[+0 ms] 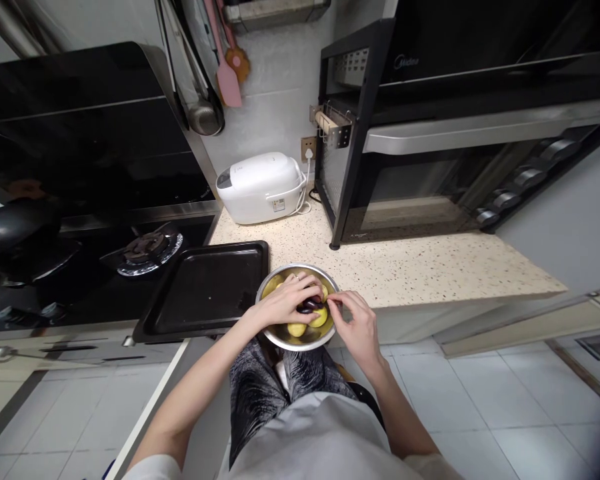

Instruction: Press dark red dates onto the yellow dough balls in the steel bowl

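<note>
A round metal bowl [301, 346] rests near the counter's front edge, close to my lap. Several rounded yellow pieces [296, 330] lie in it. My left hand [286, 301] reaches into the bowl, its fingers curled around a dark, glossy piece [310, 305] whose kind I cannot make out. A ring shows on one of its fingers. At the bowl's right rim, my right hand [356, 325] has thumb and forefinger pinched together next to the dark and yellow pieces. Whatever those fingertips grip is too small to tell.
A black baking tray [205, 287] lies left of the bowl, beside a gas burner [147, 248]. Behind stands a white rice cooker [263, 188], plugged into the wall. An oven [415, 190] in a black rack occupies the right. Below the tray, a drawer or door edge [153, 410] juts out.
</note>
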